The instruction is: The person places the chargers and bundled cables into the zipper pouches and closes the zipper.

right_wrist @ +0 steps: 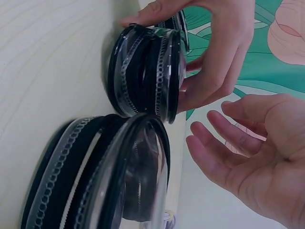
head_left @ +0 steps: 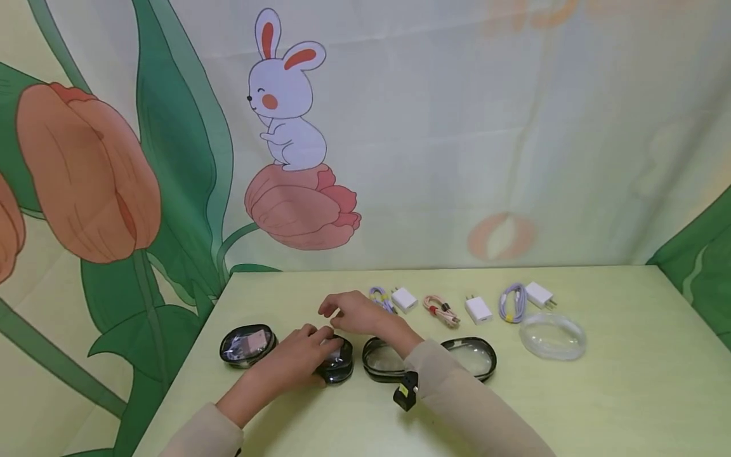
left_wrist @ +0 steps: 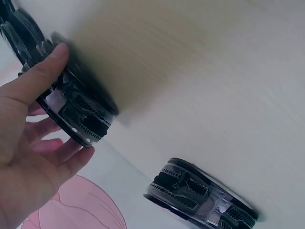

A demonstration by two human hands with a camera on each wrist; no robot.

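Observation:
A small clear zip pouch (head_left: 339, 367) with black trim stands in the left-middle of the table. My left hand (head_left: 298, 354) grips it, with the thumb on one side and fingers on the other, as the left wrist view shows. Dark contents show through the pouch's clear face. Just above and beyond it hovers my right hand (head_left: 358, 312), fingers loosely bent and holding nothing. In the right wrist view its fingertips are apart from the pouch. To the left lies a similar filled pouch (head_left: 247, 346), closed, with something pale inside.
Two clear black-trimmed pouches, one (head_left: 381, 360) partly behind my right forearm and another (head_left: 476, 357), sit to the right. A clear oval pouch (head_left: 553, 336) lies farther right. Along the back are white charger plugs (head_left: 478, 309), purple cables (head_left: 513, 303) and a pink cable (head_left: 441, 311).

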